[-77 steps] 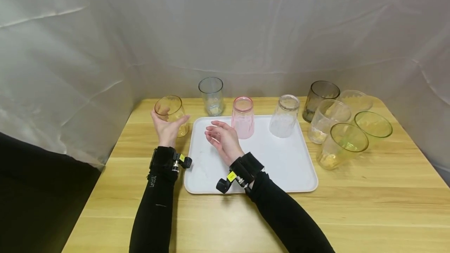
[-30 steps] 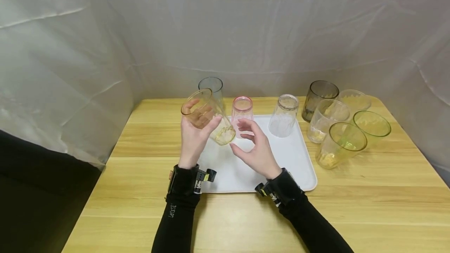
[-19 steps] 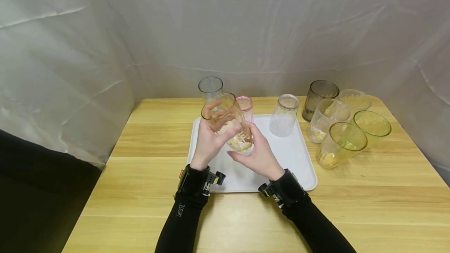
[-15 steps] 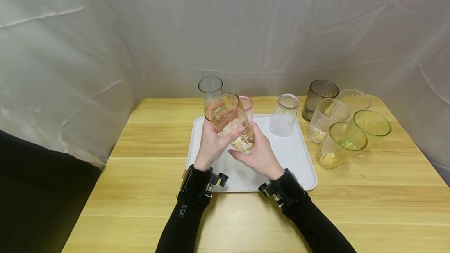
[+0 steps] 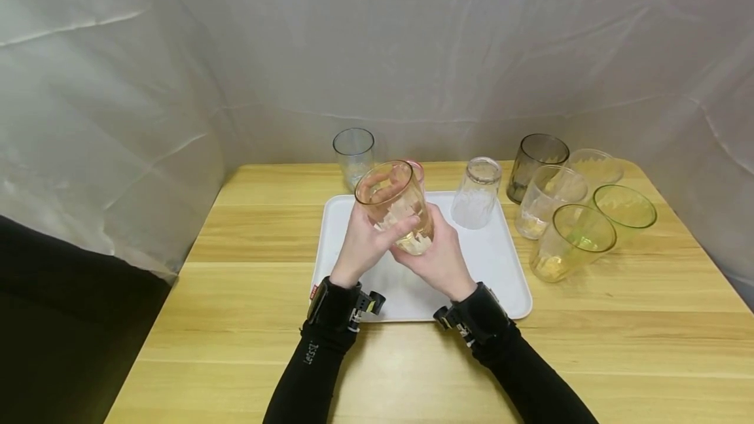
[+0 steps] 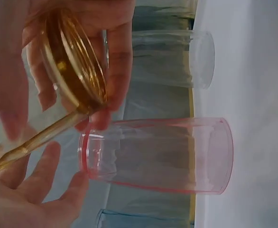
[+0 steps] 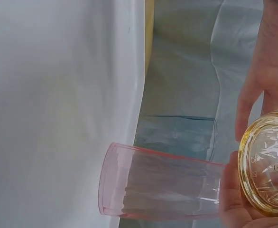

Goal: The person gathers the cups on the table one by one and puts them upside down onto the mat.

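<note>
Above the white tray (image 5: 330,267), an amber-rimmed drinking glass (image 5: 391,198) is tilted, its mouth up and to the left. My left hand (image 5: 360,244) grips its side, thumb across the front. My right hand (image 5: 440,257) holds it round the base end. The ringed base of this glass (image 7: 272,161) faces the right wrist camera. Behind it, a pink glass (image 6: 153,154) stands upside down on the tray, mostly hidden in the head view. A clear glass (image 5: 476,195) also stands upside down at the tray's back right.
A blue-grey glass (image 5: 353,152) stands upright behind the tray's left back. Several upright glasses crowd the right side: a smoky one (image 5: 536,162), clear ones, a green-rimmed one (image 5: 624,208) and a yellow-green one (image 5: 574,247). A pale curtain (image 5: 412,57) hangs behind the wooden table (image 5: 247,345).
My left hand has lifted the amber glass from the table's left and carried it right, over the tray, tilting it. My right hand has moved right and taken hold of its base end.
</note>
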{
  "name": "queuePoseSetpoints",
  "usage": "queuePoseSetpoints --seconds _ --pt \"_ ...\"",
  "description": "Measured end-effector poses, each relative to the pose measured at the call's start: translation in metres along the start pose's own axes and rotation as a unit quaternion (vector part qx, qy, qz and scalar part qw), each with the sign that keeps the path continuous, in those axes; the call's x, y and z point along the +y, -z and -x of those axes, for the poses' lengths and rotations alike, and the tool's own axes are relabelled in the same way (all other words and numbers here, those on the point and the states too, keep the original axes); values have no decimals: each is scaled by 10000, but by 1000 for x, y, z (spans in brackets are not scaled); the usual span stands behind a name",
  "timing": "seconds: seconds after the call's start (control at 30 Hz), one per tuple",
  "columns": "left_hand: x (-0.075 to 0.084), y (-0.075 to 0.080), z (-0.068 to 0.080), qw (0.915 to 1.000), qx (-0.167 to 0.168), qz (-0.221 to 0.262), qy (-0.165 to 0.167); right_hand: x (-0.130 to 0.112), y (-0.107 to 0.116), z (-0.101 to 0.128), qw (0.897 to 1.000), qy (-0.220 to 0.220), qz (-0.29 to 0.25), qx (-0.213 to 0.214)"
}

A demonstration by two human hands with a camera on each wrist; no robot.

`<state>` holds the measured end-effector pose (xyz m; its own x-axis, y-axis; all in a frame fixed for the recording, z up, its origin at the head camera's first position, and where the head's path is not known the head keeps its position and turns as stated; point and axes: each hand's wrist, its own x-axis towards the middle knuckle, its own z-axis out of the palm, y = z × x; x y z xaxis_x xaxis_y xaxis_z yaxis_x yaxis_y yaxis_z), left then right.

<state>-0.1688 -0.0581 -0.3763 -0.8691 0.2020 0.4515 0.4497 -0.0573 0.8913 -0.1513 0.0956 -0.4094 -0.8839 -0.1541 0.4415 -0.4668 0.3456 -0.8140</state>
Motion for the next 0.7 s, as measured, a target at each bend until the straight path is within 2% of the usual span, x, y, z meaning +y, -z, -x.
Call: queuePoseSetpoints --seconds 0.17,0.33,0.5,0.63,0.7 --pt "3 5 0 9992 -155 -373 24 -1 4 -2 9998 89 155 1" --pt "6 11 1 9951 -257 -930 236 -3 12 -5 9995 57 299 -98" --pt "7 20 4 9946 -293 -858 498 -6 25 -7 9970 29 706 -308" --pt "11 28 5 9942 -153 -999 356 -8 37 -9 9922 102 1125 -527" --pt "14 31 6 9900 -123 -1391 177 -8 44 -10 9881 202 1384 -635"
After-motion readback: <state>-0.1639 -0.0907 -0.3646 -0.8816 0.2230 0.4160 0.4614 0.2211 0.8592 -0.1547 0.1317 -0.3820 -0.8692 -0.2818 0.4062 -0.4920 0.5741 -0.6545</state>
